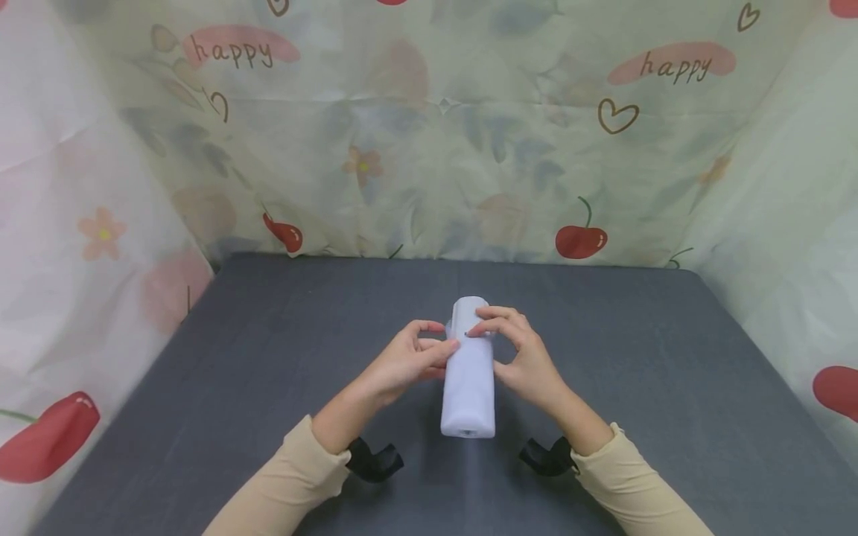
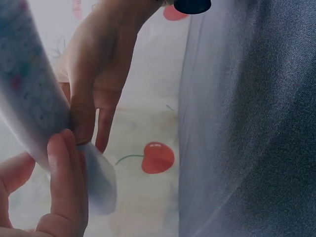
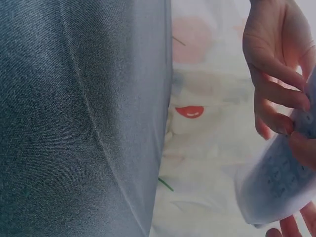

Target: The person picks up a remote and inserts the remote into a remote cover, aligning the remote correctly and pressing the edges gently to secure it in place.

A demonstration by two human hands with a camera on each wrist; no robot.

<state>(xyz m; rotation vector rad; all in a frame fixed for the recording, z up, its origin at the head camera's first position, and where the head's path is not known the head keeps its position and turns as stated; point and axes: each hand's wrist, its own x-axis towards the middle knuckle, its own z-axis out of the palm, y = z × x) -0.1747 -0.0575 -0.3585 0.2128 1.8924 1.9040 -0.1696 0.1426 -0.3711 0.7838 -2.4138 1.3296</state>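
Note:
A long, pale case-like object (image 1: 468, 391) with rounded ends is held above the table in the head view. My left hand (image 1: 407, 359) grips its left side, thumb on the upper face. From the other side my right hand (image 1: 526, 359) holds it, fingertips on top near a small dark spot and thumb at the right edge. Small printed figures show on the object (image 3: 282, 175) in the right wrist view. Coloured patches mark its surface (image 2: 24, 69) in the left wrist view. Its exact kind is unclear, and its underside is hidden in the head view.
A dark grey cloth-covered table (image 1: 302, 320) lies beneath the hands. Behind it hangs a printed curtain (image 1: 429, 164) with cherries and hearts, and similar sheets enclose both sides. Black straps (image 1: 375, 460) hang at the wrists.

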